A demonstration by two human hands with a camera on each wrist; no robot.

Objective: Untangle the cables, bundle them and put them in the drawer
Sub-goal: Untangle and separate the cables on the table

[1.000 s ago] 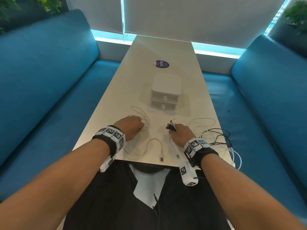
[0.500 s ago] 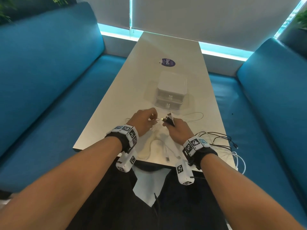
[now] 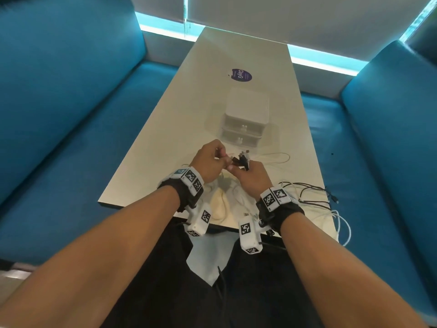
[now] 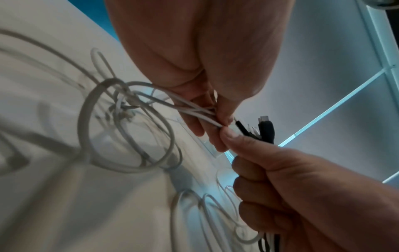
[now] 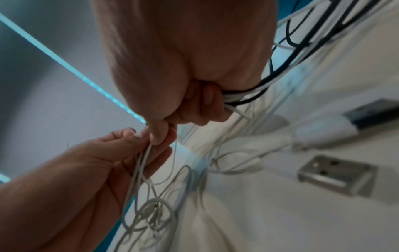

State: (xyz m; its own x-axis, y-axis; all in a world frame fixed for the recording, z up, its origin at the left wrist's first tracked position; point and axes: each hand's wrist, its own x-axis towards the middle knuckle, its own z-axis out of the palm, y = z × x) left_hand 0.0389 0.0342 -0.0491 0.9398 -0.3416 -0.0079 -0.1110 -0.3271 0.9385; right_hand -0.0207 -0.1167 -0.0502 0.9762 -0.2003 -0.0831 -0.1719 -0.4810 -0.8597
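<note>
Head view: both hands' fingers (image 3: 218, 155) pinching cables (image 3: 243, 159) together.

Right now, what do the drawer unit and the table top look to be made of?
Drawer unit: apparently plastic, white matte top, frosted translucent drawer fronts with small knobs. Table top: smooth cream surface with a soft sheen, likely laminate; the core is not visible.
</note>
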